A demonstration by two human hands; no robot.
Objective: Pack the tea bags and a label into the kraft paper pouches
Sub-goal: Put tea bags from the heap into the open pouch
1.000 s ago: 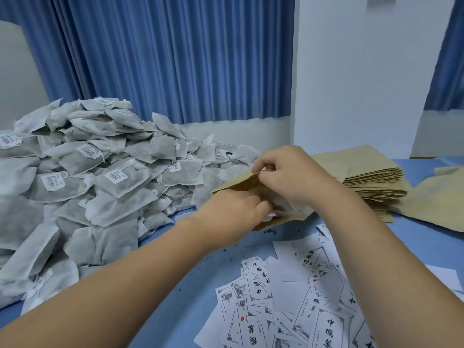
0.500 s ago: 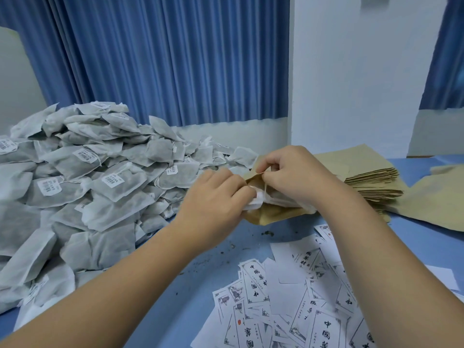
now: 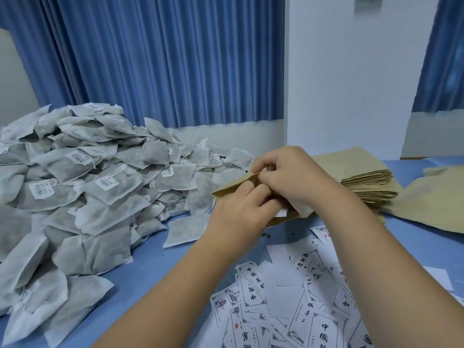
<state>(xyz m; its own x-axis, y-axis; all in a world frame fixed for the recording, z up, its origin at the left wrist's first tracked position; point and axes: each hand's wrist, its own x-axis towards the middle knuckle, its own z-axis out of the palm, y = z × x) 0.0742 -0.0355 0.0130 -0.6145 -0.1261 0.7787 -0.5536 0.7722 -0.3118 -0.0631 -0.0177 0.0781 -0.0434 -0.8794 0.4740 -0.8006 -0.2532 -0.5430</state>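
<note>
A kraft paper pouch [image 3: 227, 190] is held above the blue table at centre. My right hand [image 3: 291, 177] pinches its top edge. My left hand [image 3: 241, 214] has its fingers curled into the pouch mouth, on white tea bags [image 3: 282, 212] that stick out of the mouth. A big heap of grey-white tea bags [image 3: 82, 187] fills the left side. White printed labels [image 3: 288, 297] lie scattered at the lower right.
A stack of flat kraft pouches [image 3: 364, 179] lies behind my right hand, with more loose kraft paper [image 3: 431, 197] at the far right. A white pillar [image 3: 351, 84] and blue curtains [image 3: 163, 59] stand behind the blue table [image 3: 160, 267].
My left hand has pushed further into the pouch mouth, and the tea bags have gone deeper in. My right hand keeps its pinch on the pouch's edge.
</note>
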